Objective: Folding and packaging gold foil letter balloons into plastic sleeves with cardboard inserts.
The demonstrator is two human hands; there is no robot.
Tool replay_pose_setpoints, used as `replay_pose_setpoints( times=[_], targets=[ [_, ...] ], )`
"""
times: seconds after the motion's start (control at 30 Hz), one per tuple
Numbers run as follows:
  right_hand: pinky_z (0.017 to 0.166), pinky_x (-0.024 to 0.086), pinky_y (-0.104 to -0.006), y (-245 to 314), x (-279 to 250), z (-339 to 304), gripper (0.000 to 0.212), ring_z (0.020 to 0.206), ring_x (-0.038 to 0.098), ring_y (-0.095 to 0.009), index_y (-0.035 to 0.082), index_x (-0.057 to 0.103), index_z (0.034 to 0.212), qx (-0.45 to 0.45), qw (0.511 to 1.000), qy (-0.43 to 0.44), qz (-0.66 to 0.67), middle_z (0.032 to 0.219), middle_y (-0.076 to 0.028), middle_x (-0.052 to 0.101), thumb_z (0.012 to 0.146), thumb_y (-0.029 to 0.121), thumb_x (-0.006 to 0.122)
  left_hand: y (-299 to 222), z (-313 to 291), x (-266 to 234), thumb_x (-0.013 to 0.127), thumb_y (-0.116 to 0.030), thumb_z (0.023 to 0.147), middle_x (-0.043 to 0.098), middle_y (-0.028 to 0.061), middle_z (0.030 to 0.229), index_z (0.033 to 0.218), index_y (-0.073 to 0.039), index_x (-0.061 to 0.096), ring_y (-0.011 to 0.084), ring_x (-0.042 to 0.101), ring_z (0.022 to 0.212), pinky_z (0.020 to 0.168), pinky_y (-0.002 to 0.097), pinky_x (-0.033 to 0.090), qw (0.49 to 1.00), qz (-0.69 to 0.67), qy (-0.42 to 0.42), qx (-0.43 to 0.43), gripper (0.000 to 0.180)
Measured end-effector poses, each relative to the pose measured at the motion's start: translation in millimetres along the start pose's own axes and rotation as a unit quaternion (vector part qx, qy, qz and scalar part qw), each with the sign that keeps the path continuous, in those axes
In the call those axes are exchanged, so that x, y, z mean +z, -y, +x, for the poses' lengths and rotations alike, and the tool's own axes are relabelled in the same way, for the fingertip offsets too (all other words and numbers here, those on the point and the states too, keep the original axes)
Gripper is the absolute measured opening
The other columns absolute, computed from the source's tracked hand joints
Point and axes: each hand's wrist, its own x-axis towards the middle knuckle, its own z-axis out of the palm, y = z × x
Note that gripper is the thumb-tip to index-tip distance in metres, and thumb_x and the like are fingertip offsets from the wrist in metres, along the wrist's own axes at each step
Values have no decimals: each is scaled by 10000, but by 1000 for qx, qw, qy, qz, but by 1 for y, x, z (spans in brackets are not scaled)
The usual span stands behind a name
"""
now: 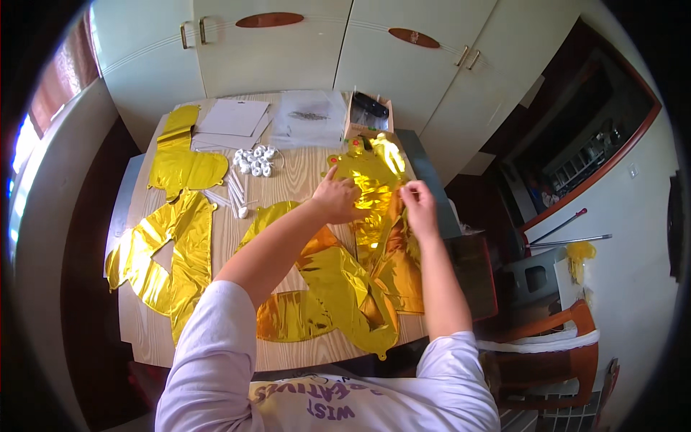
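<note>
A shiny gold foil balloon [368, 189], uninflated and creased, lies on the right side of the table with small red spots near its far end. Across its left side rests my left hand [338, 199], fingers stretched out over the foil. At the balloon's right edge my right hand [421, 209] is closed in a pinch on the foil. Nearer to me, another flat gold foil balloon [335, 270] spreads under my left forearm, its folds overlapping the first piece. Where one foil piece ends and the other begins is hard to tell.
More flat gold foil balloons [188, 167] lie along the left side of the wooden table [288, 162]. Several white ribbon rolls [255, 160] and white sticks [234, 191] sit mid-table. Behind are white sheets [232, 117], a clear plastic bag [308, 119] and a box [368, 115]. A wooden chair [554, 360] stands right.
</note>
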Motion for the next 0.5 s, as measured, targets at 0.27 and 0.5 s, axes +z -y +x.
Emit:
replay_pose_setpoints(
  times=[0.27, 0.5],
  targets=[
    [955, 468, -331, 45, -128, -95, 177, 1064, 586, -163, 38, 559, 1192, -63, 970, -195, 131, 1175, -63, 615, 1020, 82, 563, -9, 20, 4, 562, -824, 789, 535, 211, 1359, 1405, -42, 515, 368, 478, 1344, 1211, 509, 236, 999, 25, 15, -41, 997],
    [1071, 447, -469, 132, -293, -193, 452, 1215, 573, -308, 74, 494, 1443, -44, 860, -489, 137, 1345, -166, 588, 1047, 290, 494, -8, 7, 4, 569, -793, 808, 613, 168, 1200, 1231, -40, 635, 342, 526, 1266, 1221, 513, 198, 996, 73, -48, 3, 867]
  ],
)
